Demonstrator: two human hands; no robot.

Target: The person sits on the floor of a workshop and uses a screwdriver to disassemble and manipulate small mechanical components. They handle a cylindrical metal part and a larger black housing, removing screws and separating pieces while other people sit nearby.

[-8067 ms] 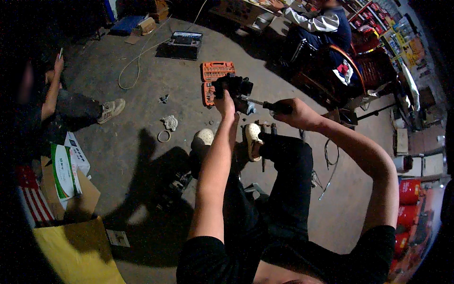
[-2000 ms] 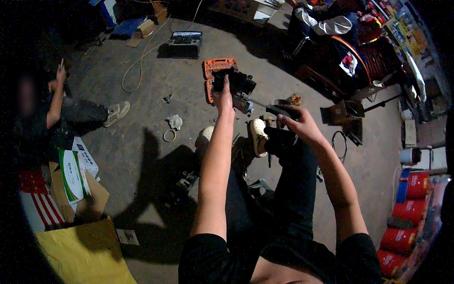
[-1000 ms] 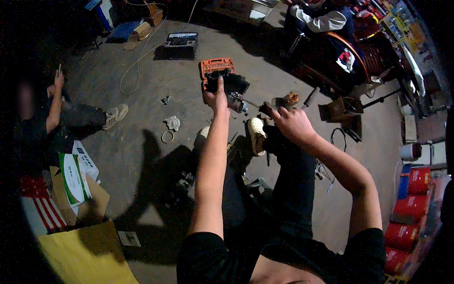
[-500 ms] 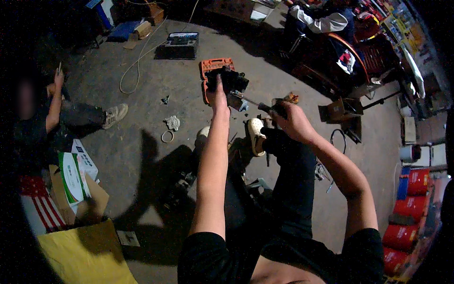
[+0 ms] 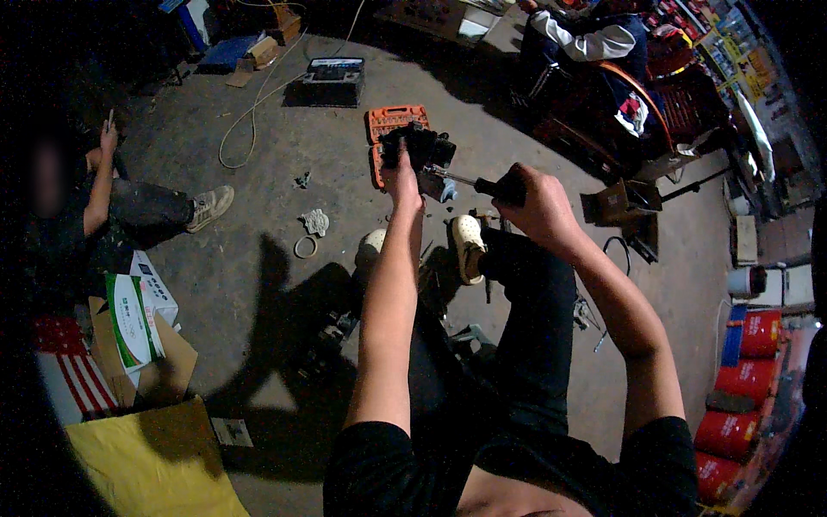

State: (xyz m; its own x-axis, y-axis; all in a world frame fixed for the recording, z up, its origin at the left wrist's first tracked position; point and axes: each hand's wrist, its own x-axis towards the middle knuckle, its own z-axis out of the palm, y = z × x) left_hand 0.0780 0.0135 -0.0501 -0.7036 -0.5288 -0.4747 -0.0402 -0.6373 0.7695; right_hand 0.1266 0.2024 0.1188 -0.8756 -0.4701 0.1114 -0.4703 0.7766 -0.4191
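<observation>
My left hand is closed around a dark, bulky mechanical part, held out ahead above the floor; its exact kind is too dark to make out. In my right hand is a screwdriver, its black handle gripped in closed fingers. The bright metal shaft points left, and its end meets the lower right side of the part. Behind the part, an orange tool case lies open on the floor, partly covered by the part and my left hand.
A pale metal piece and a ring lie on the floor to the left. Farther off stands a battery. A person sits at left, another at far right. Red cans line the right side.
My right hand has shifted slightly up and right, bringing the screwdriver closer to level. The part in my left hand has moved or turned only a little.
</observation>
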